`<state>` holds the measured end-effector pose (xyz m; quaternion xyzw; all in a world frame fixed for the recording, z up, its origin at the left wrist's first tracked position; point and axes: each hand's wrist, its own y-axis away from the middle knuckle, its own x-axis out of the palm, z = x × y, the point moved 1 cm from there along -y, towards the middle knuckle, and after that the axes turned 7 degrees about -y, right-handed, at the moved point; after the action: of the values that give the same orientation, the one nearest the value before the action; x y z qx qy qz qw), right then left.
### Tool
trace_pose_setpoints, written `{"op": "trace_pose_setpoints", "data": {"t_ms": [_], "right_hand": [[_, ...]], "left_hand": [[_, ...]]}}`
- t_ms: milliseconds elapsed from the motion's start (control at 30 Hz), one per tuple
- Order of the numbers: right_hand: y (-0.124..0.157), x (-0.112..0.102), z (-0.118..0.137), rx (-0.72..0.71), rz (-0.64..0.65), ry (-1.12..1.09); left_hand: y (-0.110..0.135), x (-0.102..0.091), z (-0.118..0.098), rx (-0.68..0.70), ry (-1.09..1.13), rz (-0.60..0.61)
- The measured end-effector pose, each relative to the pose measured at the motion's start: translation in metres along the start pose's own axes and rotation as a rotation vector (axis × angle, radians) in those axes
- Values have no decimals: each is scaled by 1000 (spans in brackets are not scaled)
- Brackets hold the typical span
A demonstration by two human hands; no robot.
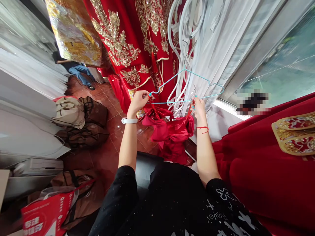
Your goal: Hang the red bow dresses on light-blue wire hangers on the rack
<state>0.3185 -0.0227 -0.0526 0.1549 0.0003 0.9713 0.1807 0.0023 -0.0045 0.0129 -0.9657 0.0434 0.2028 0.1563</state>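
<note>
A thin light-blue wire hanger (197,76) is stretched out before me, its hook pointing up and away. My left hand (140,100) is closed, pinching the hanger's left end together with a red strap. My right hand (198,106) is closed around a red strap close to the lower bar, right of the middle. Below the hanger hangs a shiny red satin dress (169,129), gathered at the top with a bow-like fold on the left. Its lower part drops towards the floor, partly hidden by my body.
Red garments with gold sequins (118,42) hang ahead, beside a white scrollwork metal rack (183,19). At right is another red garment (261,164). Brown bags (83,132) and a red printed bag (46,209) lie on the left. A person's jeans-clad legs (81,72) show at far left.
</note>
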Motion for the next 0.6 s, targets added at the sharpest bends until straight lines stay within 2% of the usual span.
{"op": "trace_pose_setpoints", "data": {"t_ms": [100,200,300,433,533,600], "right_hand": [[2,-1,2,1,-5,-9],[6,0,3,14,4,-13],[11,1,5,14,-9,-16],[16,0,13,-3,-12,-6],[18,-8,22,1,39,6],[20,-21,28,-19,5,11]], "left_hand": [[-6,5,-8,20,-30,42],[-13,11,-16,99,-90,62],[-16,16,-22,191,-239,76],[-11,25,-22,211,-391,129],[-6,35,-15,243,-387,26],[-5,41,-7,270,-362,-56]]}}
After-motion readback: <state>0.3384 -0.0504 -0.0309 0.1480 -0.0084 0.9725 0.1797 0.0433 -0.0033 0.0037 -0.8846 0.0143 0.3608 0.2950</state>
